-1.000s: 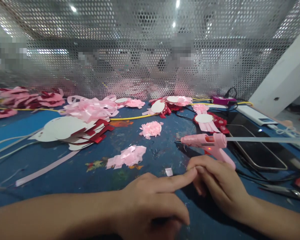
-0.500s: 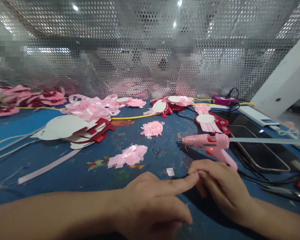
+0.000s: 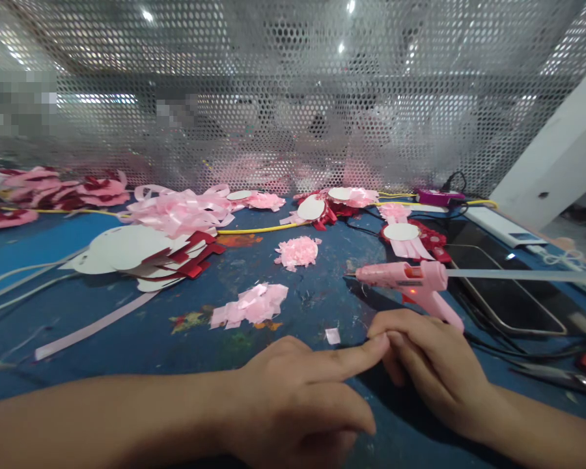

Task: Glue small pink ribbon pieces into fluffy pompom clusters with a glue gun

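My left hand point(image 3: 297, 400) is in front with its index finger stretched out and its thumb apart; nothing shows in it. That fingertip touches the bent fingers of my right hand point(image 3: 427, 365), which are pressed together; anything between them is hidden. A small square of pink ribbon point(image 3: 333, 336) lies on the blue table just beyond the hands. Behind my right hand rests a pink glue gun point(image 3: 403, 276) with a red light on and a glue stick in its back. Left of centre are a pile of ribbon squares point(image 3: 251, 305) and a pink ruffled piece point(image 3: 297, 253).
White card shapes point(image 3: 127, 251) are stacked at left before tangled pink ribbon point(image 3: 180, 208). Red and pink rosettes with white discs point(image 3: 401, 232) line the back. At right lie a phone point(image 3: 510, 299), scissors point(image 3: 557, 376) and cables. A perforated metal screen point(image 3: 293, 98) stands behind.
Almost nothing differs. The left index fingertip still rests against the right hand's fingers, with only a slight shift where they meet.
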Motion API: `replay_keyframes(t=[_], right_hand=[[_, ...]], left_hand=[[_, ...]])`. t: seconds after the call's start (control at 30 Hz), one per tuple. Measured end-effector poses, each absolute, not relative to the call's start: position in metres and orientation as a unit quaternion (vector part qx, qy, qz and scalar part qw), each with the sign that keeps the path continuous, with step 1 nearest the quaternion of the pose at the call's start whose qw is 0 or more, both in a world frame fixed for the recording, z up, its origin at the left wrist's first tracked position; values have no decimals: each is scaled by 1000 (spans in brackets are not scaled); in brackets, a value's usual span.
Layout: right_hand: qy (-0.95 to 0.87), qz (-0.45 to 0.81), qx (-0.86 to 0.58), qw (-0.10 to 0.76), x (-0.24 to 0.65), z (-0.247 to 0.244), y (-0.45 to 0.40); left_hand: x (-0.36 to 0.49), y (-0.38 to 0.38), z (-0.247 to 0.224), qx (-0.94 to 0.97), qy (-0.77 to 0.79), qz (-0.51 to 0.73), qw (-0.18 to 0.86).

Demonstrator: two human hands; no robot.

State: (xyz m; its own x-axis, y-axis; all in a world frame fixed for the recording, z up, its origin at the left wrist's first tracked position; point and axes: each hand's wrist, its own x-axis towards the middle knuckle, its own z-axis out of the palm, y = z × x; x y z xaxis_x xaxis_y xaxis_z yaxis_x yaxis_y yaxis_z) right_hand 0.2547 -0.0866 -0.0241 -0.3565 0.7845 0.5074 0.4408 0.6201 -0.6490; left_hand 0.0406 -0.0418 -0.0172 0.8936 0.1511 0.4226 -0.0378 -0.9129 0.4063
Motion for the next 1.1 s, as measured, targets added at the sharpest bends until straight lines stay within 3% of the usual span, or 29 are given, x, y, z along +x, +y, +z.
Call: replay_keyframes(t=[1.1], right_hand=[[-798, 189, -383, 426, 257, -24, -84]], left_hand=[[41, -41, -16, 950, 19, 234, 206]])
